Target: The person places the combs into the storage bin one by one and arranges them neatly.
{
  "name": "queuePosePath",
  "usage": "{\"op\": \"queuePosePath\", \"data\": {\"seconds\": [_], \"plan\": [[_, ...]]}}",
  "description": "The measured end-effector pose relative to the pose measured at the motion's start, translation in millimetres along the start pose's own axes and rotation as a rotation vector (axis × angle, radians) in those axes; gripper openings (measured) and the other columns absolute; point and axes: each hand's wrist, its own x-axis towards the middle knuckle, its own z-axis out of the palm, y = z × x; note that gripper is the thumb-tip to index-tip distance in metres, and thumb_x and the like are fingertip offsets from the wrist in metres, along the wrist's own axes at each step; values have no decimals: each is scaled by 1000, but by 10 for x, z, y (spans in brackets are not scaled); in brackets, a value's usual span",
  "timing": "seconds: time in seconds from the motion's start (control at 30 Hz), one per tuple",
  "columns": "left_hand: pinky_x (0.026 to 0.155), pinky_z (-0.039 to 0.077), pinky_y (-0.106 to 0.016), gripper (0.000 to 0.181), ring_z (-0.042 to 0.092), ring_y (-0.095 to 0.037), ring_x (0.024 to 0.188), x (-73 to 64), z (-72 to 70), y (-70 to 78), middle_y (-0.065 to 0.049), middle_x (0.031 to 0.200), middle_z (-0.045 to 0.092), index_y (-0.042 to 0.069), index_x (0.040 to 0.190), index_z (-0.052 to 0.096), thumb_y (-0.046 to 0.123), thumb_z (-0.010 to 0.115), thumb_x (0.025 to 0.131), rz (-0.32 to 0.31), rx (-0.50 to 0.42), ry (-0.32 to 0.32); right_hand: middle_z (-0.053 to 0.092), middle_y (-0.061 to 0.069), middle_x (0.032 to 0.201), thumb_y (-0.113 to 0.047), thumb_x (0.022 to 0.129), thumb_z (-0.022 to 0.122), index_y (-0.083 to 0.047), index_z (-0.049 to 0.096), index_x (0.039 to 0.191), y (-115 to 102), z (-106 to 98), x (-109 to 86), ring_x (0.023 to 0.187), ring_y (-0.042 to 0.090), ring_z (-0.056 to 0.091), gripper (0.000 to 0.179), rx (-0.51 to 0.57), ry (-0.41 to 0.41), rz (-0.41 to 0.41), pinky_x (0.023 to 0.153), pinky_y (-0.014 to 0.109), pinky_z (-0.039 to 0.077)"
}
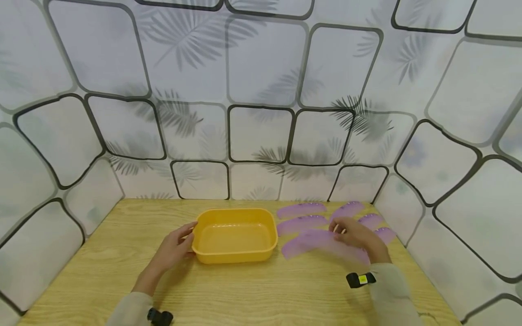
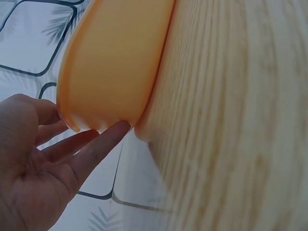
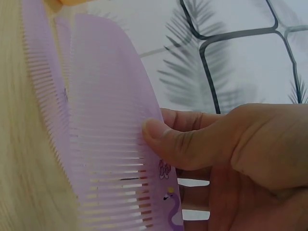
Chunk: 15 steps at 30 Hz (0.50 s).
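Two bare hands reach over a pale wood-grain surface [image 1: 244, 294], which I watch remotely through the head view. The left hand [image 1: 175, 244] is at the left end of a yellow plastic tray [image 1: 234, 258], its grip holding that end with fingers bent against the rim and wall. The tray is rectangular with rounded corners, open side up, in the middle of the scene.

The right hand [image 1: 355, 233] is to the right of the tray. My right wrist view shows its grip pinching a lilac comb [image 3: 113, 82] by the spine between thumb and fingers, teeth pointing away from the palm. A small flamingo is printed on the spine; in the head view this comb is blurred.

More combs lie around it: two on the far side, just right of the tray [image 1: 302, 209], and three in a slanting line farther right [image 1: 346, 209].

At the far side stands a white wall covering [image 1: 261, 136] printed with dark rounded squares and grey fronds. The person wears pale sleeves [image 1: 130, 310].
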Motion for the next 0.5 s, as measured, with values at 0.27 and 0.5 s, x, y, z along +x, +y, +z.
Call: {"op": "queuePosePath", "data": {"seconds": [0.27, 0.5], "plan": [[81, 66, -37, 55, 56, -56, 130, 0, -42, -8, -42, 154, 37, -7, 157, 34, 11, 52, 108, 30, 0, -77, 65, 12, 91, 1, 96, 64, -1, 64, 103, -156, -34, 186, 72, 15, 57, 7, 9, 31, -9, 60, 27, 50], [84, 66, -38, 60, 51, -58, 133, -3, -59, -16, -45, 156, 30, -9, 158, 28, 10, 53, 108, 28, -41, -128, 67, 15, 94, 0, 95, 67, -2, 65, 102, -322, -23, 345, 85, 22, 62, 7, -53, 73, -58, 67, 30, 50]]}}
